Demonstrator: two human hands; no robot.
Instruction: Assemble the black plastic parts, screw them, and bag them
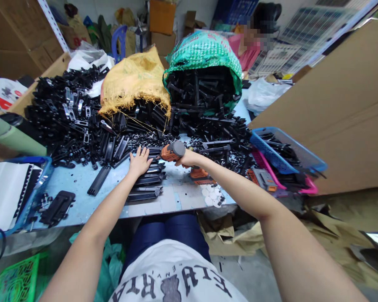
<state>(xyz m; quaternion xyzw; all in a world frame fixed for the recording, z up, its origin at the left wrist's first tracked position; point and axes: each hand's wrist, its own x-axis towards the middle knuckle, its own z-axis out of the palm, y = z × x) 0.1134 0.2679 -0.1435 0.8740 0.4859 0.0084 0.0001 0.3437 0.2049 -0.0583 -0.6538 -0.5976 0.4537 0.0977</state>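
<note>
Left hand (140, 161): fingers spread flat on the stack of long black plastic bars (145, 184).
Right hand (185, 159): at its 3 o'clock, fist closed around orange-and-grey cordless screwdriver (172, 152).

On our white shirt (176, 272), dark block letters, we make out "RTA" at one end, small "ENV" above it, the rest unclear

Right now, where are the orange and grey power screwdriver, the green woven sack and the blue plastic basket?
Orange and grey power screwdriver (176, 149): head view, on its grey rear end.
Green woven sack (204, 52): head view, on its top fabric.
Blue plastic basket (270, 156): head view, on its near wall.
</note>
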